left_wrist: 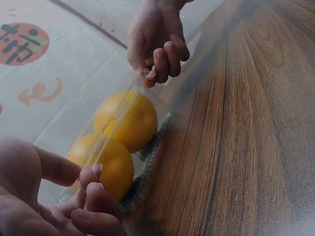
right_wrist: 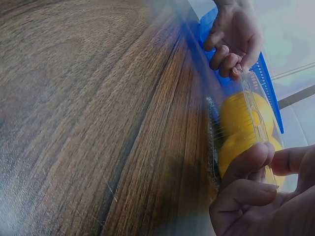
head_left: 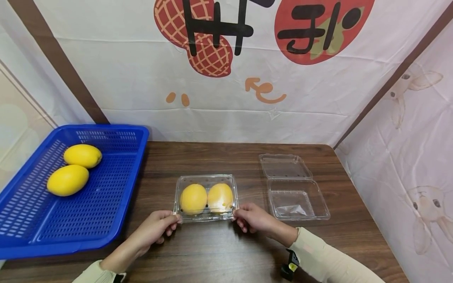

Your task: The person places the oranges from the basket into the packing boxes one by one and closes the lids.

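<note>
Clear plastic box (head_left: 206, 178) is sitting at about the middle of the counter (head_left: 212, 251), its long side facing the person. Its walls and lid are showing transparent, with light glinting along the edges. Two smooth yellow fruits, one on the left (head_left: 193, 199) and one on the right (head_left: 220, 198), are lying side by side inside, and the lid is covering them. Whether the front edge is fully fastened, I cannot tell.

Both hands are pinching the front corners of the box between thumb and fingers: the left hand (head_left: 159, 227) at the left corner, the right hand (head_left: 253, 217) at the right. The fingers are partly hiding those corners.

To the left, a blue basket (head_left: 106, 196) is holding two more yellow fruits, the rear one (head_left: 83, 155) touching the front one (head_left: 68, 180). To the right, well apart from the basket, a second clear box (head_left: 270, 198) is standing open, its lid (head_left: 286, 167) folding back toward the wall sheet (head_left: 219, 122). A pale patch is showing on its floor; its nature is unclear. The right forearm is reaching across the counter in front of this box.
</note>
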A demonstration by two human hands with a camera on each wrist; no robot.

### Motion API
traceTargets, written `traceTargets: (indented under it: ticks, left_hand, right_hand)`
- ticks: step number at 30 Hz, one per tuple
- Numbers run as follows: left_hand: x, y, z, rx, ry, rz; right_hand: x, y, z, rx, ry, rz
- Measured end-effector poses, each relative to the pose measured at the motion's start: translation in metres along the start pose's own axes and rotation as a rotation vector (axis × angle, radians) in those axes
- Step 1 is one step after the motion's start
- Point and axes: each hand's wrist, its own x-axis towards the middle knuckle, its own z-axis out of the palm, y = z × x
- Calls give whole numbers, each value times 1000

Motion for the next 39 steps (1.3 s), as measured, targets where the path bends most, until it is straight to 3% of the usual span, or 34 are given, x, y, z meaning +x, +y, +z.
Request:
traceTargets:
  ticks: [15, 26, 39]
  left_hand:
    - [1, 3, 0, -7, -4, 6]
    - [5, 7, 1, -15, 74, -31]
    - [17, 8, 1, -76, 155, 0]
  right_hand:
    - [3, -2, 0, -28, 19, -2]
    - [12, -7, 1, -19, 42, 0]
    - [29, -14, 2, -31, 101, -17]
